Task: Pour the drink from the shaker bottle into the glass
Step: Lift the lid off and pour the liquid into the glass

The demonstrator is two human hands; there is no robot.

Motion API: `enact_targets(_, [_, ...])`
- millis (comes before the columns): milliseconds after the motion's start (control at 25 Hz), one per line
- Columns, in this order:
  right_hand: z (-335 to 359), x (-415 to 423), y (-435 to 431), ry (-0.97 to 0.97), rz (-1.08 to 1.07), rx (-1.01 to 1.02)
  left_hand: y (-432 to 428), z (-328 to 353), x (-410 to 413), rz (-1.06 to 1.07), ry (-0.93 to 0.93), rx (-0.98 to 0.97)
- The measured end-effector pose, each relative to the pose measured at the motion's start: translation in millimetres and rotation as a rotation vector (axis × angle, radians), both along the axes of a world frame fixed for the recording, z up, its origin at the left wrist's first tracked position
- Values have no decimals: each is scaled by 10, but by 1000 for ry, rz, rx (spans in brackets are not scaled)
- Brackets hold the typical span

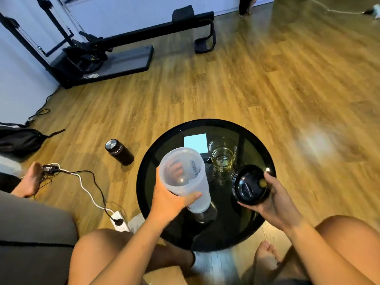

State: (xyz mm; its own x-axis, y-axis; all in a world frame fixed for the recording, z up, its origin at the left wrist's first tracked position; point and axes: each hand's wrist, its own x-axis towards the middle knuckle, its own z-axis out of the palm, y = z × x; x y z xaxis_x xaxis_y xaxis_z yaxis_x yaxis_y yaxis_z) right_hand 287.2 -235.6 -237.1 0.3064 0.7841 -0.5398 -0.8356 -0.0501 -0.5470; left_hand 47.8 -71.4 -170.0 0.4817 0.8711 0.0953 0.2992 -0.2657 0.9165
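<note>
Two hands are busy over the table, and the shaker bottle (186,177) sits between them and the glass. The left hand (171,199) is wrapped around the bottle's lower half, thumb across the near side and fingers showing through the frosted wall. The bottle is open, its mouth tipped toward the camera and a little to the left, its base just above or touching the black round table (244,229) (which of the two I cannot tell). Looking down into it, I see almost nothing: it appears empty or close to it, with at most a film at the bottom.

Just to the right, the right hand (273,198) grasps the black lid (249,185), underside turned up, held clear of the bottle and over the table's right edge.

Farther off, near the middle of the table, stands the glass (223,155), upright, holding a shallow pale yellow-green drink. It is well short of full. A pale square card (195,142) lies just left of it.

My reading is that the pour is largely done: drink is in the glass, and the bottle seems spent. What may remain is a last tilt for any dregs, then the lid back on.

On the wooden floor to the left lies a dark flask (119,152), with a white cable and power strip (120,220) nearer.
</note>
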Motion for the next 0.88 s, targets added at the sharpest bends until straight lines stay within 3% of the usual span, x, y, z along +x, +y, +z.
enact_targets(280, [-58, 83, 101, 26, -54, -96, 202, 276, 192, -13, 30, 158])
enact_targets(520, [-55, 89, 95, 101, -84, -77, 398, 476, 393, -112, 199, 264])
enact_targets(880, [-61, 71, 117, 27, -56, -85, 503, 642, 629, -232, 454, 382])
